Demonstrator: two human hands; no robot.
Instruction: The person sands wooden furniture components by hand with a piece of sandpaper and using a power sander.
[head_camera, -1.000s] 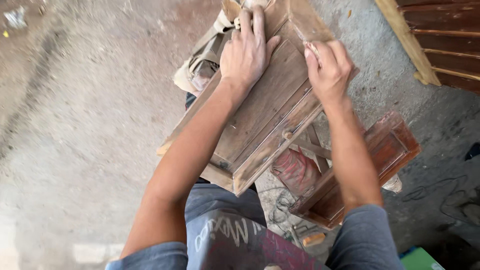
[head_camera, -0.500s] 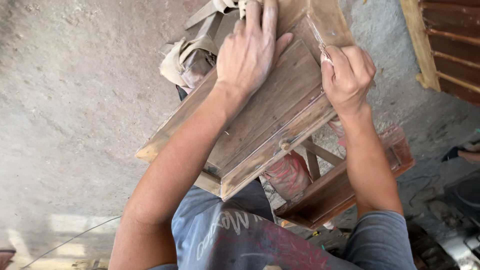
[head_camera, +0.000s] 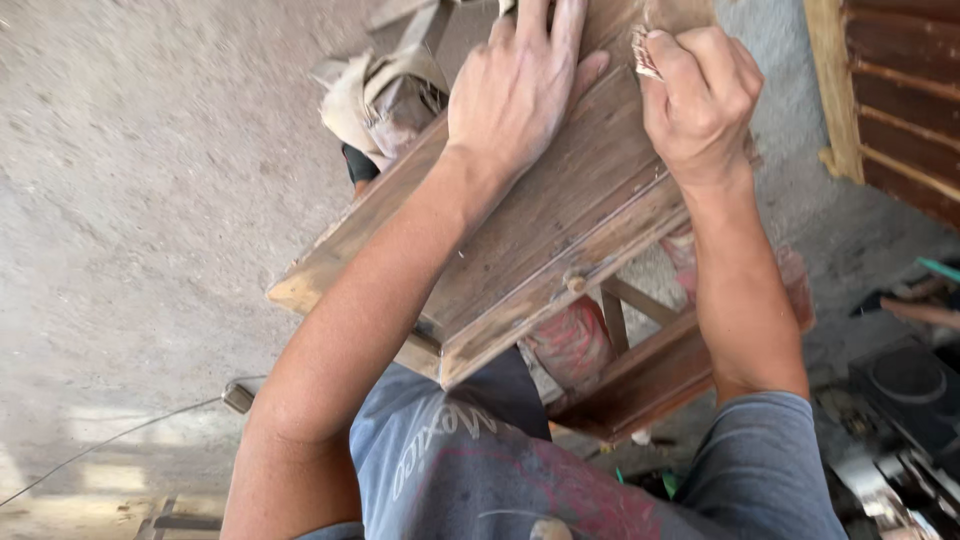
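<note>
Head view: left hand flat, fingers spread, pressing worn brown wooden drawer box on lap. Right hand clenched on folded sandpaper scrap, rubbing far corner. Top dusty, pale; front edge darker, seemingly unsanded.

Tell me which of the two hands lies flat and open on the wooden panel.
The left hand: its fingers are spread flat on the wooden panel. The right hand is curled in a fist around a small piece of sandpaper.

Sunlit grey concrete floor, slatted wooden wall at right
</note>
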